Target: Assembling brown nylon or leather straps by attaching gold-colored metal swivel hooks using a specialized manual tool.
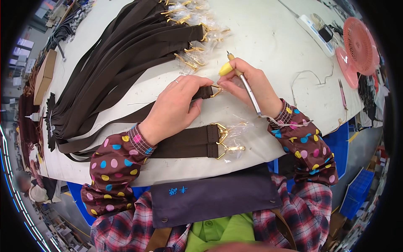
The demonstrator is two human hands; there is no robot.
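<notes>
My left hand (173, 105) is closed on the end of a dark brown strap (205, 93), fingers on top and thumb at the near side. A gold metal clasp (216, 90) sticks out of that strap end toward my right hand. Held in my right hand (255, 86) is a slim silver-and-gold pen-shaped tool (249, 91), its tip pointing away from me and a thin cord at its near end. Something yellow (225, 69) covers a fingertip of this hand. The right thumb is close to the clasp; whether it touches is unclear. Nearer me lies a finished-looking strap end (184, 142) with gold clasps (221, 138) in clear plastic.
A big bundle of brown straps (121, 54) covers the left of the white table (268, 38), its gold clasps (195, 50) partly wrapped in plastic. At the right stand a pink fan (359, 46) and a white power strip (315, 33). A loose cord (308, 71) lies between.
</notes>
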